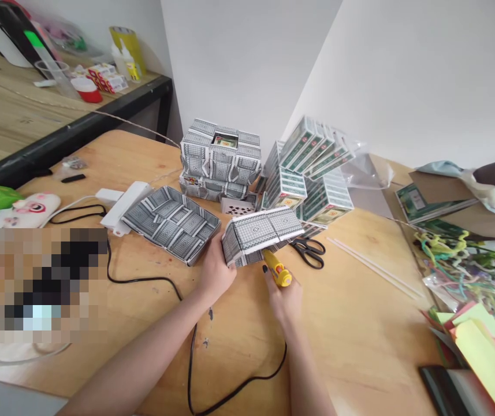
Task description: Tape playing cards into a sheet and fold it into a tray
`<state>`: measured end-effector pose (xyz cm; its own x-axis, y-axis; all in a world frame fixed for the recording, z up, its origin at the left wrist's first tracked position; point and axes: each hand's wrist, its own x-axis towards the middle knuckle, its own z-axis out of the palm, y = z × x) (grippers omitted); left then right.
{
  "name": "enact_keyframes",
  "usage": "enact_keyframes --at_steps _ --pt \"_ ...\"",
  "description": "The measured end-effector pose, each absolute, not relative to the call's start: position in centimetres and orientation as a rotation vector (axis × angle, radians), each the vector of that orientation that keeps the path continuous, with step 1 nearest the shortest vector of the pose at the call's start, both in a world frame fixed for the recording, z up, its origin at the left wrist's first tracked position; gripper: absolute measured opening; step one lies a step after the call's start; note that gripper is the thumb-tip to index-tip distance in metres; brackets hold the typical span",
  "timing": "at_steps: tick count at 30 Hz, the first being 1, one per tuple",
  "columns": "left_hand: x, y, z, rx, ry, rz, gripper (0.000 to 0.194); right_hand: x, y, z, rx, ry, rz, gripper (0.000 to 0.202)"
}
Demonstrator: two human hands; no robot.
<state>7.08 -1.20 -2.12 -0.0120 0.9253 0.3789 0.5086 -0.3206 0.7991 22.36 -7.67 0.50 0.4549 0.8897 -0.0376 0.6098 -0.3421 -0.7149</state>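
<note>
A small box built of folded playing cards (267, 228) is tilted up off the table, with my left hand (219, 268) closed around its left end. My right hand (285, 294) grips a yellow hot glue gun (278, 270), whose front end disappears beneath the card box. Left of the box lies an open tray made of playing cards (173, 222). A larger card structure (221, 153) stands behind it, with loose playing cards (237, 206) at its foot. Black scissors (310, 252) rest just right of the held box.
Several green-and-white card packs (312, 144) are stacked at the back right. A black cord (247, 381) loops across the front of the table. A white power strip (123, 208) lies at left, thin white sticks (372, 266) at right. Colourful yarn (476, 260) and papers (485, 346) fill the right edge.
</note>
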Motion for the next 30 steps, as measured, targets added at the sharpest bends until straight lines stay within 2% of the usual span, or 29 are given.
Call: enact_keyframes --at_steps 14,22,26,30 --pt "7.0 -1.4 -1.7 1.857 1.487 1.288 0.059 22.0 -7.7 1.2 -2.147 -1.047 0.740 0.037" --pt "6.8 -0.4 -1.6 1.753 1.579 1.290 0.043 24.9 -8.0 1.5 -1.784 -1.072 0.957 0.037" --pt "6.9 -0.4 -1.5 1.738 1.566 1.323 0.038 26.0 -8.7 1.2 -1.698 -1.105 0.897 0.032" --pt "6.9 -0.5 -1.2 1.686 1.560 1.308 0.037 26.2 -9.2 0.8 -1.702 -0.911 0.816 0.036"
